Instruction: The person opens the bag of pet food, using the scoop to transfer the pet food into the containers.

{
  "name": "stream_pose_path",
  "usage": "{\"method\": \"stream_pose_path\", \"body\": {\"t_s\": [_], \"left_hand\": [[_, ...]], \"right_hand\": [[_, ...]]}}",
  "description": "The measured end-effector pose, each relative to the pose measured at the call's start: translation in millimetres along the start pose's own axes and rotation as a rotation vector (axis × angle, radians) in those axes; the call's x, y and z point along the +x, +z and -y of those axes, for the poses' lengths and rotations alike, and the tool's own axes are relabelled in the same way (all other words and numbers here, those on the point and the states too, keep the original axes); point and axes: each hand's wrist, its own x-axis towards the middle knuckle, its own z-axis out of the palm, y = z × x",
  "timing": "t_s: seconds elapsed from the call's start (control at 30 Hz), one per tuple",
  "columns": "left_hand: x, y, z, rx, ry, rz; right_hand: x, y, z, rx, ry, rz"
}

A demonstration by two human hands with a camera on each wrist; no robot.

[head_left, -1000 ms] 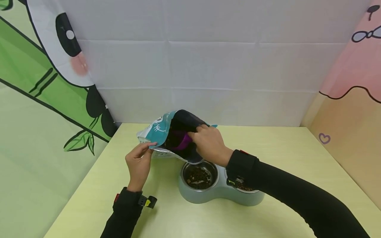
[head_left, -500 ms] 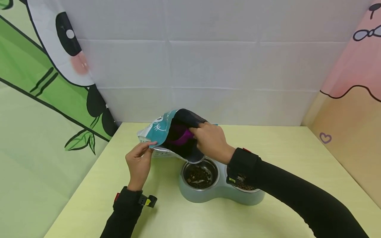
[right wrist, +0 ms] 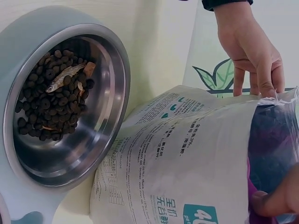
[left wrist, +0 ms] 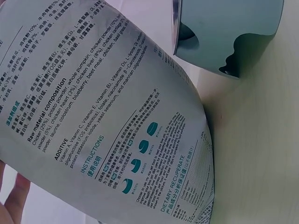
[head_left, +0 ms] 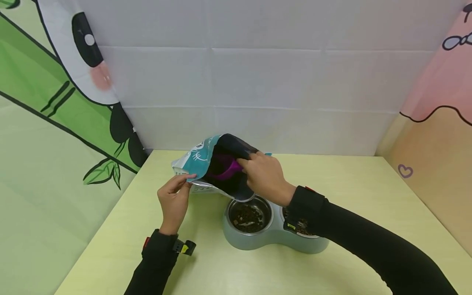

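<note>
A teal and white pet food bag (head_left: 200, 162) stands tilted behind the bowls, its dark mouth facing me. My left hand (head_left: 174, 203) pinches the left edge of that mouth between thumb and fingers. At the opening, my right hand (head_left: 266, 176) holds a purple scoop (head_left: 230, 170), whose cup is inside the bag; how much is in it cannot be made out. The right wrist view shows the thumb on the scoop (right wrist: 256, 219) and the left hand (right wrist: 252, 51) on the bag's rim. Printed text covers the bag's back (left wrist: 107, 107) in the left wrist view.
A grey-blue double bowl stand (head_left: 243, 242) sits in front of the bag on the pale yellow table (head_left: 354, 184). Its left steel bowl (right wrist: 117, 88) holds brown kibble and a small dried fish (right wrist: 64, 77). The right bowl is partly behind my right wrist. A white backdrop (head_left: 265, 82) rises behind.
More of the purple scoop shows at the bag's mouth, and my right hand has shifted slightly to the right. My left hand keeps its pinch on the bag's edge.
</note>
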Motion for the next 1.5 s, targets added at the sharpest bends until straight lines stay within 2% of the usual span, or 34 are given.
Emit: {"method": "stream_pose_path", "body": {"t_s": [0.43,0.67,1.17,1.5], "left_hand": [[0.7,0.2,-0.3,0.007,0.008,-0.008],[-0.5,0.0,1.9,-0.001,0.006,-0.010],[-1.0,1.8,3.1,0.010,0.022,-0.010],[-1.1,4.4,2.9,0.004,0.024,-0.015]], "right_hand": [[-13.0,-16.7,-2.6,-0.037,-0.053,-0.038],[-21.5,-25.3,-6.7,-0.031,-0.032,-0.061],[-39.4,-37.9,-21.4,-0.015,0.020,-0.040],[-48.7,-42.5,-31.3,0.022,-0.009,-0.104]]}}
